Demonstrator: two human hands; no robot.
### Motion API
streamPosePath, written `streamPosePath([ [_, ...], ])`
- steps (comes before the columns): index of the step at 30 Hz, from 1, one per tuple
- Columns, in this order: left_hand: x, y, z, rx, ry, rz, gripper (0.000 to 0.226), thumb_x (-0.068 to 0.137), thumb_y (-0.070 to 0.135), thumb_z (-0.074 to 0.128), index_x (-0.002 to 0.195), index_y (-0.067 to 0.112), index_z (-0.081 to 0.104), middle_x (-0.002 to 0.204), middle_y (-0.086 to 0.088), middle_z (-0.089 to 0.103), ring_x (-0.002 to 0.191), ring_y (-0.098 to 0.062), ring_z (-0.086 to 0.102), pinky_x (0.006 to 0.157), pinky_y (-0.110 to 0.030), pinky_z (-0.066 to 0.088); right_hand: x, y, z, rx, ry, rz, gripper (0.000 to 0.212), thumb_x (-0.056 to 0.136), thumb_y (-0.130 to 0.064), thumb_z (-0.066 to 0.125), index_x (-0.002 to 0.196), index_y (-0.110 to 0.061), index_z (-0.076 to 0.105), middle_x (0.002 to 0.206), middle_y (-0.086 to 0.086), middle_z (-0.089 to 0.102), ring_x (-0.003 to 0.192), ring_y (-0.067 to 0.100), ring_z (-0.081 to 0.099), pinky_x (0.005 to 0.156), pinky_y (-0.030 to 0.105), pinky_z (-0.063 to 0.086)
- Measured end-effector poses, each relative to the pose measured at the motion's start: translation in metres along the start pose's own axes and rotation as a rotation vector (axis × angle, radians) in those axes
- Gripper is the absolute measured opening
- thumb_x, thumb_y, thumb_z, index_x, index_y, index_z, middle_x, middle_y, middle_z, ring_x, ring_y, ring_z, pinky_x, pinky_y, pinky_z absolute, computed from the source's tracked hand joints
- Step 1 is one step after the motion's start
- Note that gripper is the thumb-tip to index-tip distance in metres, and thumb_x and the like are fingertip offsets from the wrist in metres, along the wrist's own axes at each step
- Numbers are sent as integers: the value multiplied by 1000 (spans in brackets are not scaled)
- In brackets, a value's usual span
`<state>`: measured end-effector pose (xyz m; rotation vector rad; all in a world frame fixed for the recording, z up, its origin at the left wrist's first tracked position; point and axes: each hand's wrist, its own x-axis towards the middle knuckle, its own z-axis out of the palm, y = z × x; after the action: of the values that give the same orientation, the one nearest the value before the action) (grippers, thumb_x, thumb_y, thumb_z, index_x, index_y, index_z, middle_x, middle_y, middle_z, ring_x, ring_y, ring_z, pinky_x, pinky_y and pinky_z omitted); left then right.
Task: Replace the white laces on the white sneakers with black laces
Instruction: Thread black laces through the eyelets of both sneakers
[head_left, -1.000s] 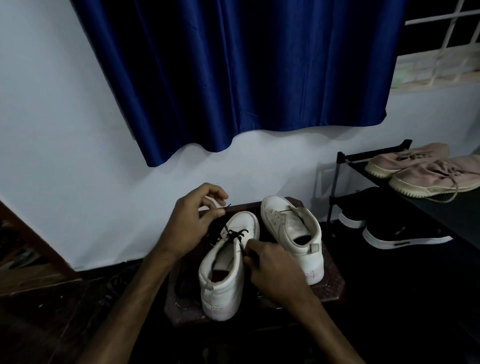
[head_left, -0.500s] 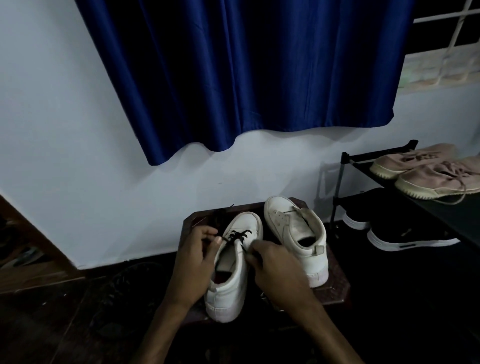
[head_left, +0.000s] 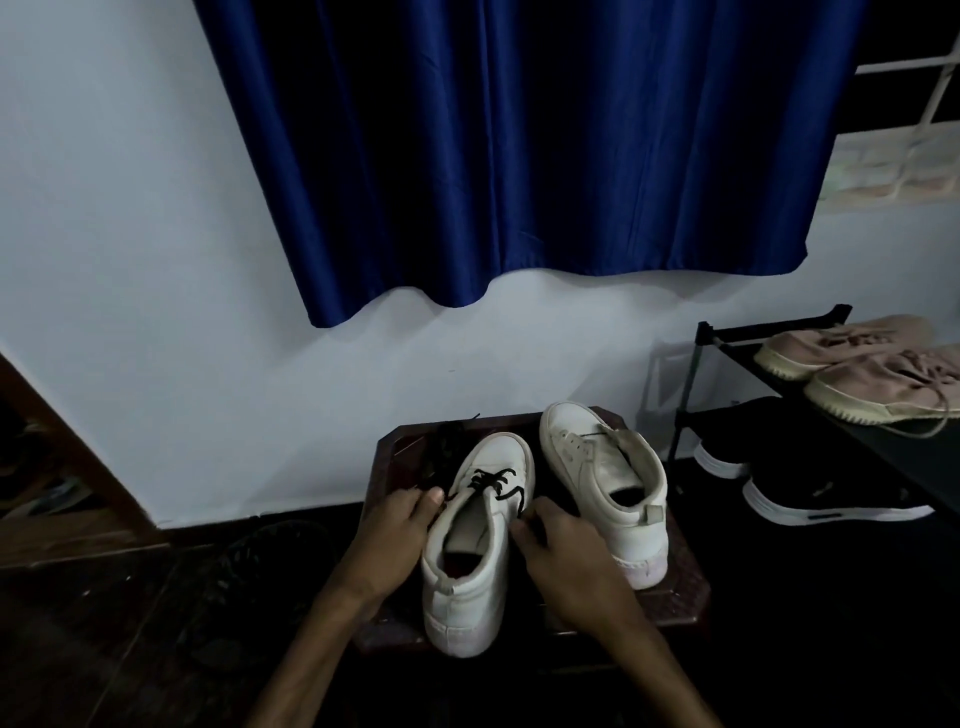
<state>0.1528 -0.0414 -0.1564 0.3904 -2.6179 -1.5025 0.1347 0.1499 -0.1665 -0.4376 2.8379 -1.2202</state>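
Observation:
Two white sneakers stand on a small dark stool (head_left: 685, 597). The near sneaker (head_left: 470, 582) has a black lace (head_left: 491, 480) threaded through its front eyelets. My left hand (head_left: 395, 540) lies against that sneaker's left side, its fingertips pinching the lace end by the eyelets. My right hand (head_left: 561, 556) is at the right side of the same sneaker, fingers curled on the other lace end. The second sneaker (head_left: 605, 478) stands to the right without laces. A dark bundle (head_left: 441, 444), apparently more lace, lies behind the near sneaker.
A black shoe rack (head_left: 779, 332) at the right carries pink shoes (head_left: 878, 374) on top and black shoes (head_left: 810, 488) below. A blue curtain (head_left: 519, 156) hangs on the white wall. Wooden furniture (head_left: 62, 452) stands at the left. The floor is dark.
My left hand has come down from above the stool to the left side of the near sneaker. My right hand has stayed at the sneaker's right side.

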Motion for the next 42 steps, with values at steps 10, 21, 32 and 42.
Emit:
streamPosePath([
  [10, -2, 93, -59, -410, 58, -68, 30, 98, 36, 53, 83, 14, 65, 82, -1, 65, 77, -14, 60, 76, -34, 49, 29, -67, -73, 756, -69, 113, 8, 97, -12, 53, 96, -9, 59, 59, 4, 51, 48, 14, 46, 53, 32, 45],
  [21, -23, 211, -122, -502, 78, 360, 24, 96, 29, 56, 87, 17, 74, 84, 5, 73, 76, -10, 61, 65, -25, 50, 49, -190, -181, 1083, -374, -256, 32, 97, 7, 39, 118, -2, 61, 109, 11, 71, 97, 18, 70, 89, 31, 56],
  [32, -25, 225, -122, -211, 373, 668, 31, 85, 12, 72, 109, 25, 56, 81, 5, 76, 75, -5, 70, 65, -16, 50, 52, -216, -187, 481, 264, -427, 12, 88, -28, 68, 87, -21, 78, 78, -8, 74, 76, 1, 67, 72, 18, 53],
  [42, -14, 243, -114, -69, 497, 717, 56, 84, 16, 75, 132, 20, 47, 85, 7, 76, 83, 0, 70, 85, -30, 57, 54, -226, -184, 659, 101, -332, 15, 91, -19, 65, 97, -11, 75, 87, -4, 75, 77, -10, 65, 64, 10, 42],
])
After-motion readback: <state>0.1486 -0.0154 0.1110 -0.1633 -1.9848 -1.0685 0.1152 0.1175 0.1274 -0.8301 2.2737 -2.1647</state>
